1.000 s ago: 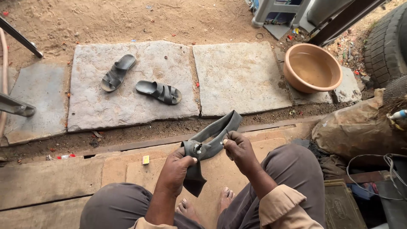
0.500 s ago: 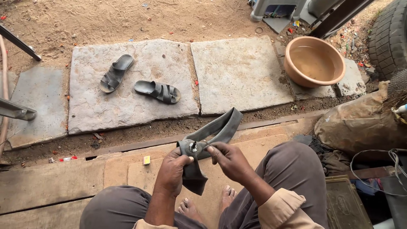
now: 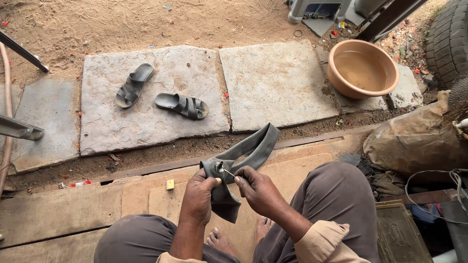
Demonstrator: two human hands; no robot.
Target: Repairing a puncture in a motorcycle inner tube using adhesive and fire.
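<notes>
A flat, dark grey rubber inner tube (image 3: pixel 253 146) is folded over in front of my knees. My left hand (image 3: pixel 199 195) grips the folded part, thumb beside the small metal valve (image 3: pixel 220 168) that sticks out of it. My right hand (image 3: pixel 259 189) pinches the thin valve stem with thumb and forefinger. One end of the tube rises to the right, the other hangs down between my hands. I sit with bare feet (image 3: pixel 222 239) on wooden boards.
Two dark sandals (image 3: pixel 161 95) lie on grey stone slabs (image 3: pixel 278 83) ahead. A brown basin (image 3: pixel 363 68) holding murky water stands at the upper right, near a tyre (image 3: pixel 448 39). A stuffed sack (image 3: pixel 419 141) and cables lie to my right.
My right hand has come off the tube's upper band and moved down to the valve, which now shows between my hands. The view has shifted slightly.
</notes>
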